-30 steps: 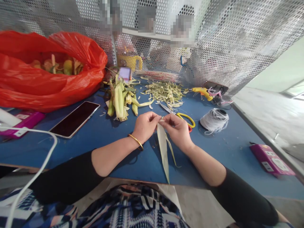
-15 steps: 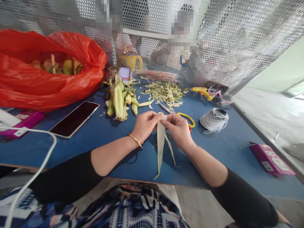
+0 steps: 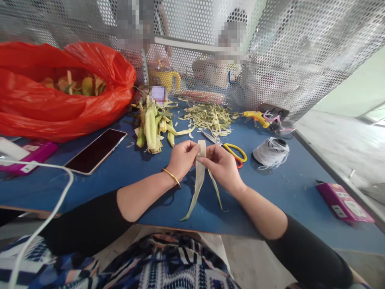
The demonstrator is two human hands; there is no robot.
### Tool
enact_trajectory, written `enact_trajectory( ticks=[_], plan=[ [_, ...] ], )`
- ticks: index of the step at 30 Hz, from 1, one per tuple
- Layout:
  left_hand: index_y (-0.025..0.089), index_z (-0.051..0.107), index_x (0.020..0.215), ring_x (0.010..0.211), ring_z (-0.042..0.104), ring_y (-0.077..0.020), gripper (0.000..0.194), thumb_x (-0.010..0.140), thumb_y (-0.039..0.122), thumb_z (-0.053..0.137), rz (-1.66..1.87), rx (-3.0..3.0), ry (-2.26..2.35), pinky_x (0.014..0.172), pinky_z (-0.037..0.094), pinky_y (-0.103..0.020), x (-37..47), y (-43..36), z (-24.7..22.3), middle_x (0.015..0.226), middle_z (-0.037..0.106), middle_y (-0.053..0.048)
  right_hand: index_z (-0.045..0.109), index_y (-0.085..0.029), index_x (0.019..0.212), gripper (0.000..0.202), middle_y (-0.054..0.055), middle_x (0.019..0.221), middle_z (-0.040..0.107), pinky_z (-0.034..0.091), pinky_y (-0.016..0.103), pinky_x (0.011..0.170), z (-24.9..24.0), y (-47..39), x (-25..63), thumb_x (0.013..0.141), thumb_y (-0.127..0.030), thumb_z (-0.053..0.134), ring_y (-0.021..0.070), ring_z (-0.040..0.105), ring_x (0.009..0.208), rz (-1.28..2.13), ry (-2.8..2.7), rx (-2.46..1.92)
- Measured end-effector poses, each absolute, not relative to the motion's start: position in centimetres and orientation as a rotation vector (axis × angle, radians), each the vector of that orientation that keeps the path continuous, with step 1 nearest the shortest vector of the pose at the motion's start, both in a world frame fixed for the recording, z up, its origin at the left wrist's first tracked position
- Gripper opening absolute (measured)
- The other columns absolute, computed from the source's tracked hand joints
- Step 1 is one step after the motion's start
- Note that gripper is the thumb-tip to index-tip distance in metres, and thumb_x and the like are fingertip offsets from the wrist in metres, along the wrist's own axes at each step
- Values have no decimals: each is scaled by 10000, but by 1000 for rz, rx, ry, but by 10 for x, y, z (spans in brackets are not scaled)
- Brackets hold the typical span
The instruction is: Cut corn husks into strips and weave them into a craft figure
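Observation:
Between my two hands hangs a pale strip of corn husk [image 3: 199, 176], its tapered end curving down to the left. My left hand [image 3: 183, 158] pinches its upper left edge between thumb and fingers. My right hand [image 3: 222, 166] grips the same strip from the right, thumb across its front. A thin green-yellow husk strip [image 3: 215, 188] dangles below my right hand; where it begins is hidden. Just beyond my hands lie scissors [image 3: 236, 151] with yellow and red handles. Further back are a pile of corn husks [image 3: 151, 128] and a heap of husk shreds [image 3: 210, 118].
A red plastic bag [image 3: 60, 114] of husks stands at the left, near a phone [image 3: 96, 151], a purple box [image 3: 39, 158] and a white cable [image 3: 64, 188]. On the right are a thread spool [image 3: 271, 153], a yellow glue gun [image 3: 256, 117] and another purple box [image 3: 344, 202]. Perforated metal mesh [image 3: 186, 28] borders the back.
The husk strip's lower tip has swung left. My right thumb has slid lower on the strip, so more of its top shows between my hands.

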State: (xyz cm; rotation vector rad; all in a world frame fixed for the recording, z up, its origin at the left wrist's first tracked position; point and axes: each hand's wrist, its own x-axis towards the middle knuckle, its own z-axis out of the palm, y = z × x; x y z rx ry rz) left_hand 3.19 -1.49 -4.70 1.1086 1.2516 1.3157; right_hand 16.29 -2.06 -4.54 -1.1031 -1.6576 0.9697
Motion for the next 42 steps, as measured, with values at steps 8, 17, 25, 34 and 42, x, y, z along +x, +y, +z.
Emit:
enact_trajectory(
  ticks=[8, 17, 25, 34, 42],
  plan=[
    [185, 571, 616, 443, 486, -90, 197, 771, 305, 593, 1272, 1151, 1228, 412, 407, -198, 33, -17, -46, 508, 530, 44, 531, -200, 658, 191, -35, 582, 530, 367, 247, 513, -48, -17, 163, 715, -326, 662, 106, 451, 546, 954, -1535, -1171],
    [186, 554, 587, 421, 451, -85, 190, 766, 246, 577, 1284, 1178, 1258, 402, 395, -202, 34, -18, -47, 491, 504, 54, 484, -209, 621, 270, -57, 547, 433, 310, 245, 495, -49, -17, 163, 718, -354, 689, 93, 368, 524, 925, -1596, -1127],
    [191, 548, 607, 403, 425, -87, 204, 777, 298, 585, 1297, 1153, 1304, 391, 359, -207, 33, -16, -52, 465, 482, 63, 503, -218, 626, 176, -44, 575, 501, 387, 259, 563, -38, -26, 161, 740, -241, 635, 110, 437, 556, 738, -1718, -1057],
    [176, 557, 608, 387, 426, -80, 208, 790, 272, 592, 1364, 1111, 1312, 376, 350, -200, 32, -13, -53, 476, 502, 57, 501, -200, 650, 197, -63, 567, 467, 335, 237, 516, -52, -19, 159, 698, -322, 648, 95, 412, 540, 1079, -1643, -1099],
    [173, 561, 585, 393, 481, -87, 226, 808, 191, 588, 1251, 1051, 1163, 398, 402, -192, 36, -19, -46, 452, 528, 52, 533, -191, 651, 200, -48, 594, 501, 373, 244, 559, -48, -16, 163, 743, -312, 663, 100, 439, 574, 885, -1554, -1118]
  ],
)
